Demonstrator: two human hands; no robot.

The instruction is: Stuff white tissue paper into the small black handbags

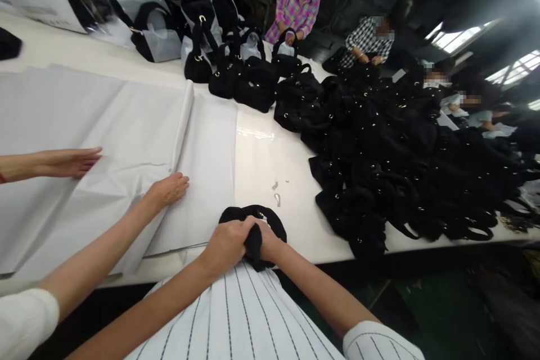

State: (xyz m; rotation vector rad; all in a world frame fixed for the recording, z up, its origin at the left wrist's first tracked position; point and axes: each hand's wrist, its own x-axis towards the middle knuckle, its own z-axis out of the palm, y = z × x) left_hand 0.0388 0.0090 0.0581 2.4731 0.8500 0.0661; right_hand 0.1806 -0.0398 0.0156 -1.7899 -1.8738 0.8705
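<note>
Right in front of my body, a small black fabric handbag (276, 223) rests at the table's near edge. My left hand (230, 242) has its fingers closed on the black cloth from the left. From the right, my right hand (268, 241) grips the same bag, close against the left hand. A flap of black fabric (253, 243) sticks up between the two hands. Some gold metal and a bit of white show at the bag's opening. My fingertips are partly hidden by the hands and the cloth.
To the left, a co-worker's two hands (171, 188) lie on large sheets of white paper (126, 118). A big heap of black bags (379, 146) covers the table's right side. Stuffed black bags (255, 87) stand at the back. Small scraps (277, 199) lie on the white table (261, 163). Several people sit beyond.
</note>
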